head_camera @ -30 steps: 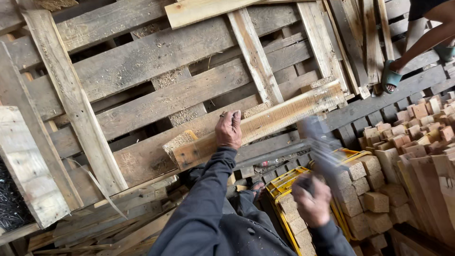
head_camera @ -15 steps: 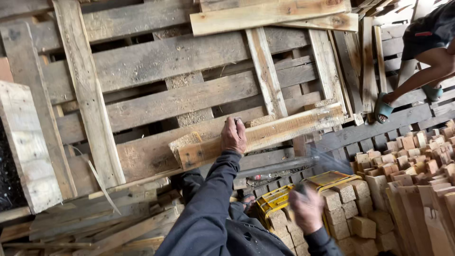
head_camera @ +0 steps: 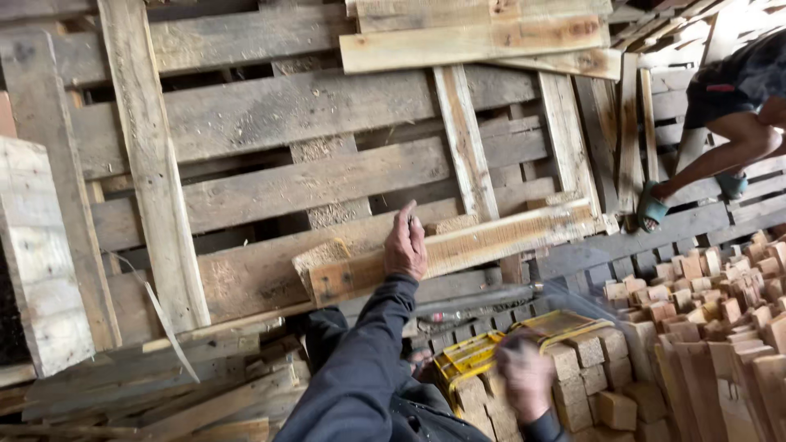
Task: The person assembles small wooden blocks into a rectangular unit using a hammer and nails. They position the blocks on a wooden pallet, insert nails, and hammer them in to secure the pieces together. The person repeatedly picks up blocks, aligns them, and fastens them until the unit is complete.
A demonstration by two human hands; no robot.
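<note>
My left hand (head_camera: 407,245) presses on a long pale wooden plank (head_camera: 508,237) that lies tilted across a weathered pallet (head_camera: 270,123). The fingers curl over the plank's upper edge. A chipboard block (head_camera: 327,255) sits under the plank's left end. My right hand (head_camera: 524,372) is a blurred fist lower right, above a yellow crate (head_camera: 471,356). It seems closed on a tool, seen only as a faint grey streak (head_camera: 573,304). Dark sleeves cover both arms.
Small wooden blocks (head_camera: 704,286) are piled at right and fill the crate. Another person's leg in a green sandal (head_camera: 651,209) stands on planks at the upper right. Loose boards (head_camera: 475,37) lie on top of the pallet. A thick beam (head_camera: 41,262) leans at the left.
My right hand has dropped lower and its blurred tool has swung down from above the plank. My left hand stays on the plank. The view has shifted slightly left.
</note>
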